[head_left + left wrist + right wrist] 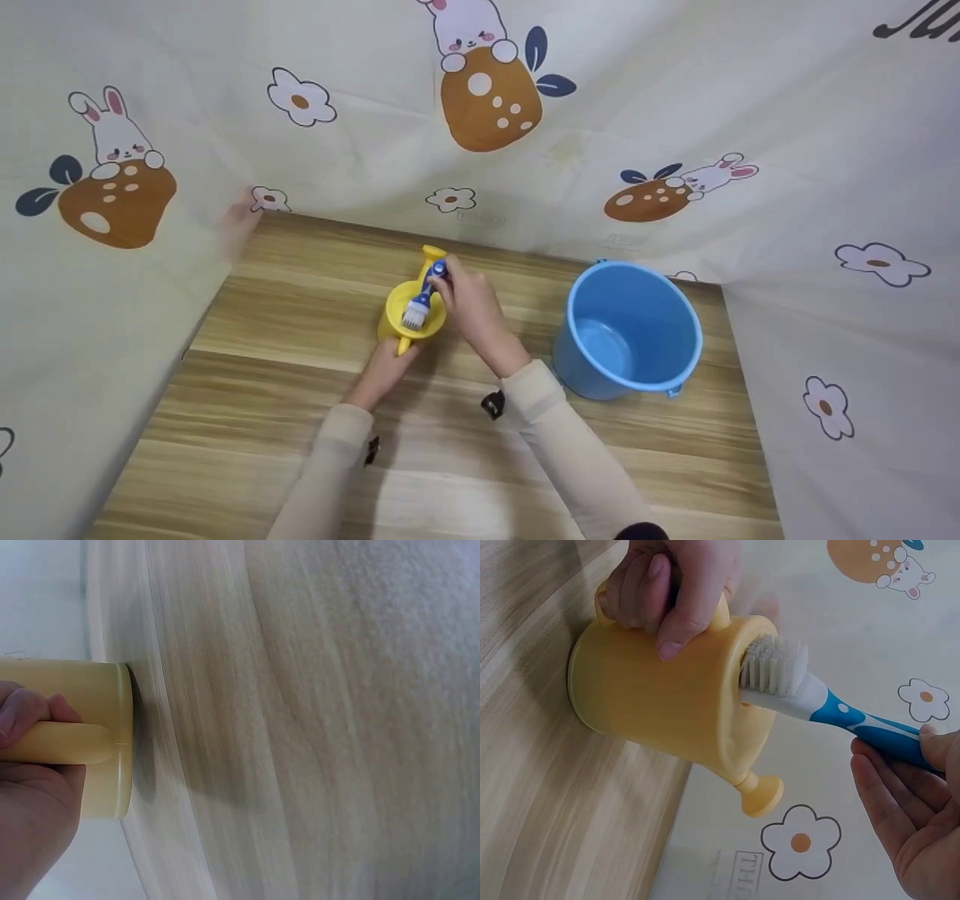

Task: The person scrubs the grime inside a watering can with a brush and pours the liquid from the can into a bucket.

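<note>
A yellow toy watering can [388, 321] is in the middle of the head view, its flared spout pointing away from me. My left hand [387, 367] grips its handle [60, 742], with the fingers wrapped round it in the left wrist view. Between the thumb and fingers of my right hand [474, 306] I hold a blue and white scrub brush [840, 711] by its handle. The white bristles [776, 667] are at the can's open top, by the rim in the right wrist view. Whether the can's base touches the wooden surface I cannot tell.
A blue bucket [630, 330] stands on the wood-grain surface [277, 420] to the right of my right forearm. Pale fabric [360, 165] printed with rabbits and flowers hangs round the back and sides.
</note>
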{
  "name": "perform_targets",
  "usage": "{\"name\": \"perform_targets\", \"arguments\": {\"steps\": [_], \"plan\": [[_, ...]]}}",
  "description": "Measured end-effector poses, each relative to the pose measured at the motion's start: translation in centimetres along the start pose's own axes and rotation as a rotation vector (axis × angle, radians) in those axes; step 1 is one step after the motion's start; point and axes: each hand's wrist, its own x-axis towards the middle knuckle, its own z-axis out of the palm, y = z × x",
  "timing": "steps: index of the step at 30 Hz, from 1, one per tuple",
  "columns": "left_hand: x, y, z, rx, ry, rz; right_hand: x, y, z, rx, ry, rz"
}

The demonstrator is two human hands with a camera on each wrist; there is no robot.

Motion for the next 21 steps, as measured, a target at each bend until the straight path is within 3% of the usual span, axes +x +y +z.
{"name": "perform_targets", "arguments": {"steps": [9,21], "plan": [[-0.05,-0.04,0.14,0.002,0.013,-0.005,0.10,0.03,0.32,-0.042,0.004,-0.007],[0.05,0.11,0.02,-0.006,-0.008,-0.008,0.06,0.09,0.69,-0.015,-0.027,0.010]]}}
